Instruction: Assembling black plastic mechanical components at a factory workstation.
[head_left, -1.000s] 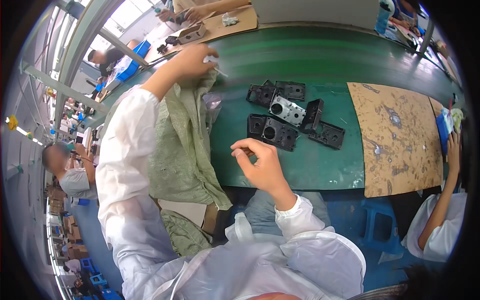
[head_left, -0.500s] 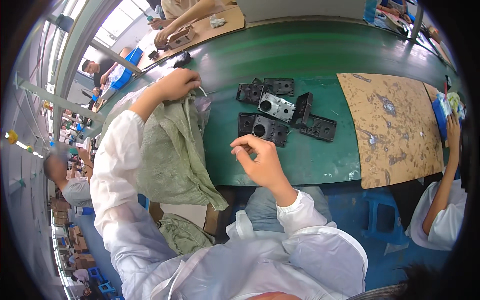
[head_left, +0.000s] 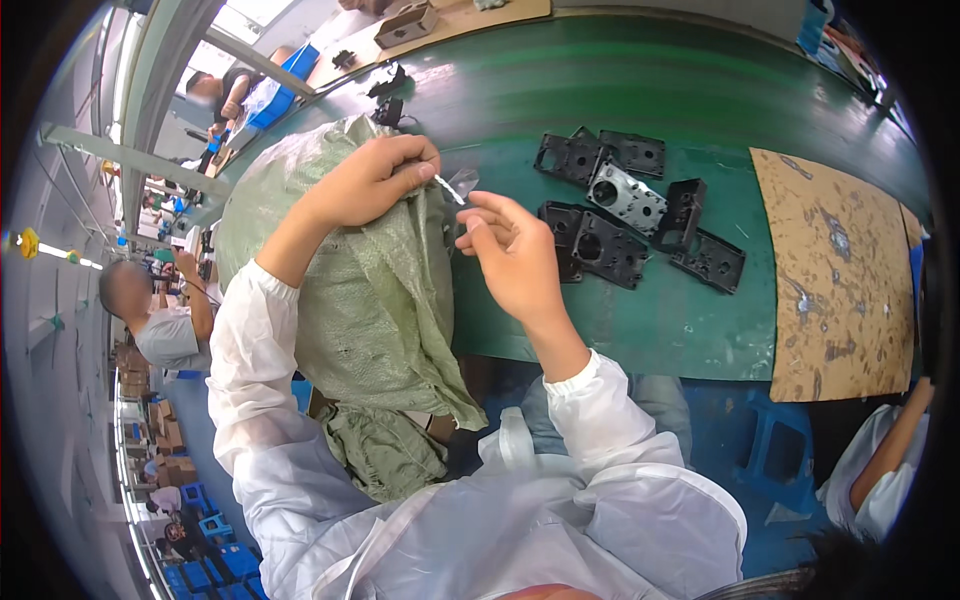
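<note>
My left hand (head_left: 375, 182) is closed in a pinch on one end of a short, thin white strip (head_left: 450, 190), above a bulging pale green woven sack (head_left: 350, 310). The strip's other end sticks out toward my right hand (head_left: 512, 255). My right hand is close to that end, its fingers loosely bent and apart, with nothing visible in them. Beyond it on the green table (head_left: 690, 335) lie several black moulded plastic housings (head_left: 610, 255), some overlapping. Among them is a silver-grey plate (head_left: 627, 195) with a round hole.
A stained cardboard sheet (head_left: 840, 290) covers the table's right side. Small black parts (head_left: 388, 110) lie behind the sack. A crumpled green sack (head_left: 385, 450) sits below the table edge. A blue stool (head_left: 778, 450) and a co-worker's arm (head_left: 890, 455) are at right.
The view has shifted, so the table things appear farther right. My right hand has come up beside my left. The white strip now points toward my right fingers.
</note>
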